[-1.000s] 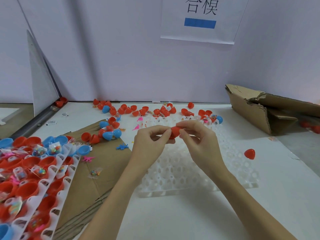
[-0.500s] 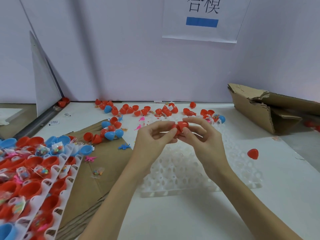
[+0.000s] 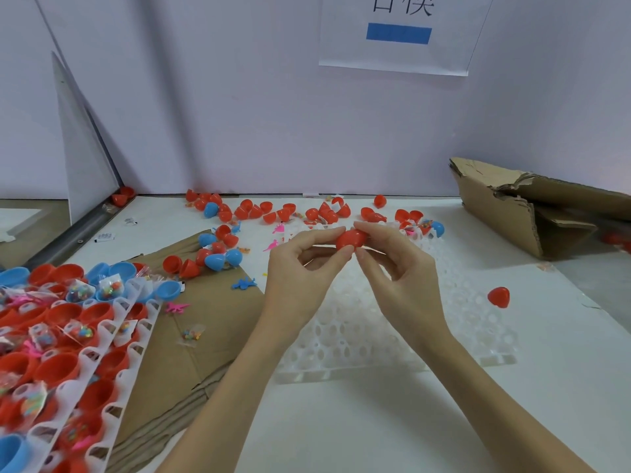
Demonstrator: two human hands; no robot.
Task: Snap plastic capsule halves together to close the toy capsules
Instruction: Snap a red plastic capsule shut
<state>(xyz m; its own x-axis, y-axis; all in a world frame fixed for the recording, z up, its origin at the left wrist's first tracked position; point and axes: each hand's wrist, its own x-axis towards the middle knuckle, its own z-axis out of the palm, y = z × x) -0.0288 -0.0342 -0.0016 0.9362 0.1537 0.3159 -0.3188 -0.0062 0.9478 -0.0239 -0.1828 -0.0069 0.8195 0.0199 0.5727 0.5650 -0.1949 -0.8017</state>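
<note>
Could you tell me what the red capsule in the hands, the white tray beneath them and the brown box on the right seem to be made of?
Red capsule: apparently smooth, opaque plastic with a soft sheen, pinched by the left hand and right hand.
White tray: seemingly translucent moulded plastic; its cup hollows show through faintly.
Brown box: corrugated cardboard, matte, with torn, fluted edges.

A white paper sheet (image 3: 396, 46) hangs on the wall — its large black characters are cut off at the top edge, unreadable. Below them sits a plain blue bar (image 3: 398, 34) — no lettering.

red capsule (image 3: 351, 239): seam hidden by fingers (image 3: 343, 251) | left trays (image 3: 112, 353): edge-cropped, blurred
</note>
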